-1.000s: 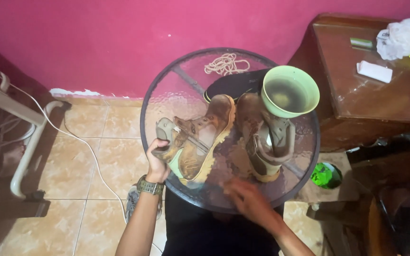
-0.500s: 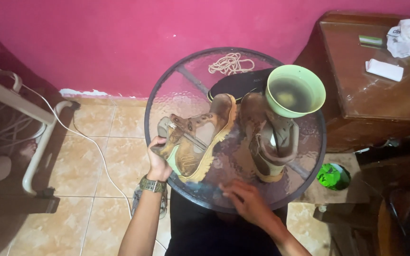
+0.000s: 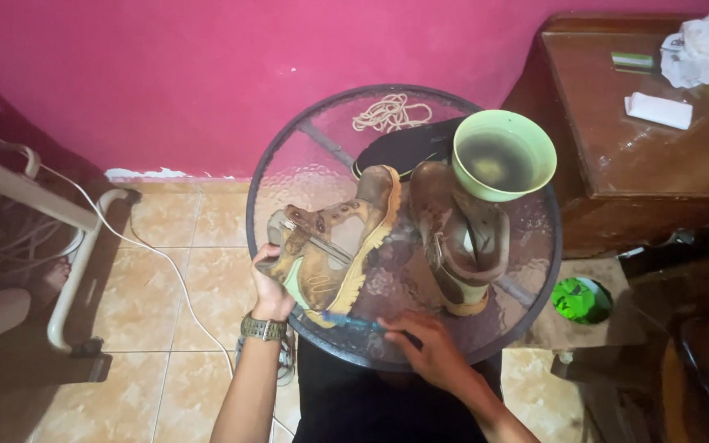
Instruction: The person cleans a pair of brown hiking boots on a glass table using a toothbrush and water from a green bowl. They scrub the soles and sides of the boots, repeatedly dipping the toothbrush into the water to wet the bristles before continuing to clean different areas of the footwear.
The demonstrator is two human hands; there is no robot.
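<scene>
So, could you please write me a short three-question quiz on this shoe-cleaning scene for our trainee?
1. True or false: the left hand holds the tilted boot.
2. The right hand holds: A rope, B blue toothbrush, C bowl?
3. What stands beside the other boot on the glass table?

Key: 1 true. 2 B. 3 A green bowl of murky water.

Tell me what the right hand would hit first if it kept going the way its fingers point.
The right hand, on a blue brush, points left along the table. It would probably first meet the tipped boot's sole edge, beside the left hand; depth is unclear.
</scene>
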